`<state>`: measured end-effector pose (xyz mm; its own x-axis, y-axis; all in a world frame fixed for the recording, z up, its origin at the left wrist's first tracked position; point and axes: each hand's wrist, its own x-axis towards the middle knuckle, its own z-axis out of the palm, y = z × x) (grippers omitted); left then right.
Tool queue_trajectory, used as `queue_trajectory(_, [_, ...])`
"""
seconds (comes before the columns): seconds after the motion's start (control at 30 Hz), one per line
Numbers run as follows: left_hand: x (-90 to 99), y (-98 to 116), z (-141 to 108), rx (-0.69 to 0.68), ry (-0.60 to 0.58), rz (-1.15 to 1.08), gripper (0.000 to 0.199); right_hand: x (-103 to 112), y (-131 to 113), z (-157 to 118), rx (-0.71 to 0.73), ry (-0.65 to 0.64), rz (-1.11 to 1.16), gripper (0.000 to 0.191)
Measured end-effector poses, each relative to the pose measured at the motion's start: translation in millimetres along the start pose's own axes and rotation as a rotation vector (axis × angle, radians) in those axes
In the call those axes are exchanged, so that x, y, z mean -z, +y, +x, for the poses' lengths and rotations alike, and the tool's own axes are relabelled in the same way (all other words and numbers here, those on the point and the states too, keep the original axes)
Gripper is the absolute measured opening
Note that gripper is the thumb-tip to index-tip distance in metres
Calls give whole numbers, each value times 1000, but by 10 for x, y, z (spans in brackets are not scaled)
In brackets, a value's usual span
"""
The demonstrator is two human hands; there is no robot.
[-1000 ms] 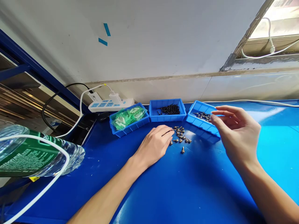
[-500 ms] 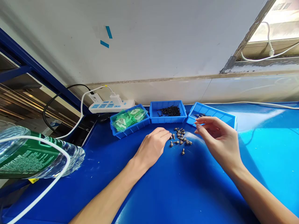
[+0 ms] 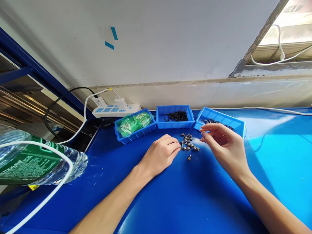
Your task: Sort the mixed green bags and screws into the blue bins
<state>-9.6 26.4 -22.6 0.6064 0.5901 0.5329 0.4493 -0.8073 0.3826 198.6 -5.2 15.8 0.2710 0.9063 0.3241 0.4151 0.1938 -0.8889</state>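
Note:
On the blue tabletop lies a loose pile of metal screws with washers (image 3: 188, 139), and a single screw (image 3: 189, 157) sits apart in front of it. My left hand (image 3: 162, 152) is at the left edge of the pile, fingers curled and pressed together, tips touching or almost touching the nearest screws. What those fingers hold, if anything, is hidden. To the right of the pile my right hand (image 3: 225, 146) hovers in front of the right-hand blue bin (image 3: 239, 125). Its thumb and index finger are apart, with nothing visible between them. Dark screws (image 3: 209, 121) lie in that bin, partly covered by the hand.
The middle blue bin (image 3: 161, 124) holds black screws (image 3: 179, 115). Green packets (image 3: 136, 123) fill the left bin (image 3: 128, 140). Behind stands a power strip (image 3: 107, 113) with plugs. A large water bottle (image 3: 48, 162) and a white cable (image 3: 69, 175) are at the left.
My left hand has shifted slightly right, its fingertips closing in over the leftmost screws. My right hand has drifted a little left and slightly down, showing more screws in the right bin.

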Motion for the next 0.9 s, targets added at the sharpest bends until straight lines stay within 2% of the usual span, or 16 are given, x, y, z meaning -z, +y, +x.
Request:
queue_trajectory(0.2, [-3, 11, 10, 115, 0, -96, 15, -10, 2, -6, 9, -24, -4, 15])
queue_trajectory(0.4, [-18, 68, 25, 267, 88, -219, 17, -16, 14, -14, 27, -43, 3, 14])
queue_trajectory(0.57, [33, 131, 95, 501, 211, -548, 2, -7, 21, -8, 42, -72, 23, 15])
queue_trajectory(0.67, [66, 153, 143, 663, 260, -756, 17, -12, 0, -16, 38, -185, 81, 17])
queue_trajectory(0.77, [71, 156, 169, 751, 290, -875, 28, -38, -9, -45, -26, -350, 164, 25])
queue_trajectory(0.9, [58, 153, 177, 786, 287, -1021, 29, -82, 34, -83, -91, -396, 233, 38])
